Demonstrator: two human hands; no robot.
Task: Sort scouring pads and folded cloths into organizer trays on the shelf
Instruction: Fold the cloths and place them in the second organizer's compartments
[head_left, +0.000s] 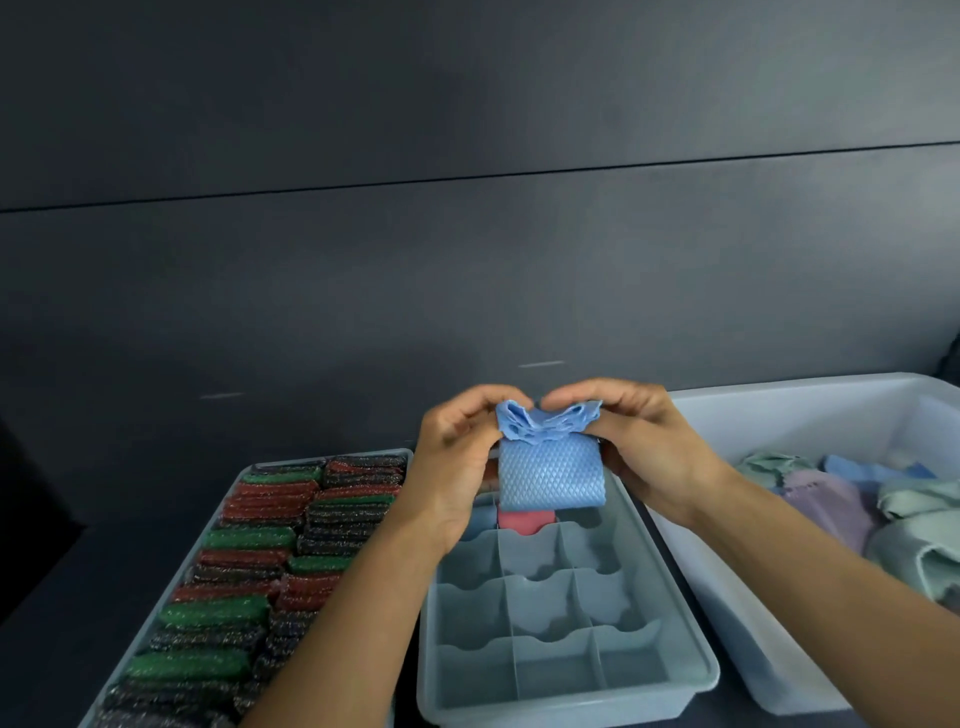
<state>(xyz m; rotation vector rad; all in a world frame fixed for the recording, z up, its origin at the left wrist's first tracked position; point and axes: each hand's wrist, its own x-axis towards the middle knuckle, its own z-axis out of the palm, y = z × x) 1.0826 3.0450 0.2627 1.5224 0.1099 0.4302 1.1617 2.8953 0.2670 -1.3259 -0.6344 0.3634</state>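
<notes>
The diamond-patterned cloth is sky blue, its face embossed in a fine raised lattice; the divided tray near the front edge of the dark grey shelf is a pale, translucent grey-blue; one far compartment shows a coral-pink cloth, the one left of it a light blue cloth; the scouring pads toward the shelf's left edge are green, red and black, all flecked with glitter; the bin at the right edge is milky white, its cloths mint, lilac and blue; the wall is matte charcoal.
</notes>
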